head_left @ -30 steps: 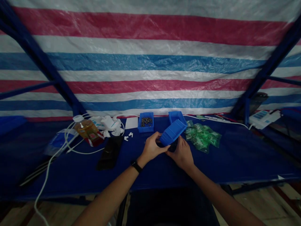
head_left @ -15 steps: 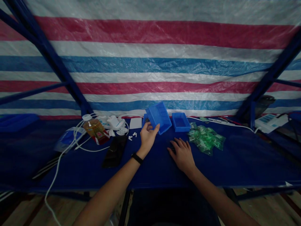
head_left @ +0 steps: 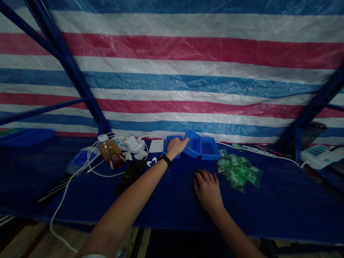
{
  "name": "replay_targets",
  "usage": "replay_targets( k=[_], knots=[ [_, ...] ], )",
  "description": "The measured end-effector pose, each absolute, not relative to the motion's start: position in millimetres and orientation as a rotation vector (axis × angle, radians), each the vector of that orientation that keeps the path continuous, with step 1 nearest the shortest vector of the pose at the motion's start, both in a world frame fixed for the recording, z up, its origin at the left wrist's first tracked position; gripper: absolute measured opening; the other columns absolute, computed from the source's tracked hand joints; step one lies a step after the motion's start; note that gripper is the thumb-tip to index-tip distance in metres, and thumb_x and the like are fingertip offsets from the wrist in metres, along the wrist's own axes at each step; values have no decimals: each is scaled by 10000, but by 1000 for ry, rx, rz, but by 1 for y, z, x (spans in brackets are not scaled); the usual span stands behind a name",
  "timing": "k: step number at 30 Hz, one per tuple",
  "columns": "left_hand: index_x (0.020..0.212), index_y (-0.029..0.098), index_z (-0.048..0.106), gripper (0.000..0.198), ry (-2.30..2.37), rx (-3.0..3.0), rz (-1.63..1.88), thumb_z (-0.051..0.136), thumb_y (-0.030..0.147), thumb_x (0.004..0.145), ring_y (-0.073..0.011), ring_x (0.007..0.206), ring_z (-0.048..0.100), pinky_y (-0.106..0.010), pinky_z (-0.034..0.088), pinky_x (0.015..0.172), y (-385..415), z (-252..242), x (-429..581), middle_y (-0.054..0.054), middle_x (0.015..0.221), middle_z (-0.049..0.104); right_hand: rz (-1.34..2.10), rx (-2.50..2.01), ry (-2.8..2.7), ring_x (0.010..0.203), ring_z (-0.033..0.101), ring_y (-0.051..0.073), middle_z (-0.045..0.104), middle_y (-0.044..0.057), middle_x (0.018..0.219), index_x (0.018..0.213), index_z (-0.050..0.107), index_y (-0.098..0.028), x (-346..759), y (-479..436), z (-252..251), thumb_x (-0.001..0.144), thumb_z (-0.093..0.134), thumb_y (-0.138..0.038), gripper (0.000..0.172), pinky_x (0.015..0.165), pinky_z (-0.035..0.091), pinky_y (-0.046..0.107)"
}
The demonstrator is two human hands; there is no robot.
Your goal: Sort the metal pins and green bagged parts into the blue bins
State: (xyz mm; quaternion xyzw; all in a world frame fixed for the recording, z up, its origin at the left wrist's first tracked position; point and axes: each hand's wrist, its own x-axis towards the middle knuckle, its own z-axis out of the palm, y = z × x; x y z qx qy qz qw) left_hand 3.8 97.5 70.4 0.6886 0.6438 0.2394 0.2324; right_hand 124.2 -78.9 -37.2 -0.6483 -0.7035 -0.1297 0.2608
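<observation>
My left hand, with a black band on the wrist, grips the near left edge of a blue plastic bin. That bin is tilted and sits low between two others. Behind and under my left hand is a second blue bin, partly covered by the fingers. A third blue bin stands just right of the held one. My right hand lies palm down on the dark blue table, fingers slightly apart and bent. Whatever is under its fingertips is hidden. Right of it lies a heap of green-tinted clear plastic bags.
On the left are a drink bottle, white chargers with looping cables, white earbuds and a dark phone-like slab. A white card lies at the back. Pens and a white device are at right.
My left hand has lowered the blue bin from its raised, tipped position down between the other two bins. My right hand stays on the table. The camera view has tilted up slightly.
</observation>
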Motion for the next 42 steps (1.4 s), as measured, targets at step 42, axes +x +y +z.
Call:
replay_targets(
  k=[42],
  knots=[
    [1258, 209, 658, 409, 991, 2821, 888, 516, 27, 919, -248, 1133, 545, -448, 437, 992, 66, -3, -33, -64, 1187, 691, -170, -1436, -2061, 940, 669, 226, 694, 73, 1037, 1203, 693, -222, 206, 24, -17, 958, 514, -153, 311, 860, 531, 368]
  ],
)
